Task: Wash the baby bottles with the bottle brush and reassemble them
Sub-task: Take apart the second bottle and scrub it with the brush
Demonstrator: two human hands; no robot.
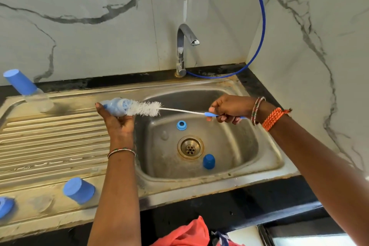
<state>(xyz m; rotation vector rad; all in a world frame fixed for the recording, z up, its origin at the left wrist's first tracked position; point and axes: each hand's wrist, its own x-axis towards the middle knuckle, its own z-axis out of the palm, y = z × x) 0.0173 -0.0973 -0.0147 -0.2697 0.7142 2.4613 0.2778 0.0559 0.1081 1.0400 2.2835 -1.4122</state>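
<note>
The left hand grips a small clear baby bottle with blue print, fingers curled under it, above the left rim of the stainless steel sink basin. The bottle lies nearly level, its long axis running left to right, with its open mouth pointing right toward the basin. The right hand holds the blue handle of a white-bristled bottle brush, fingers closed round it. The brush lies along the same line, bristle head pointing left and meeting the bottle's mouth, wire stem stretching right across the basin. In the basin, a blue screw ring sits behind the drain and a blue cap lies near its front right. On the ribbed drainboard, a capped bottle stands at the back left and another blue cap rests near the front.
</note>
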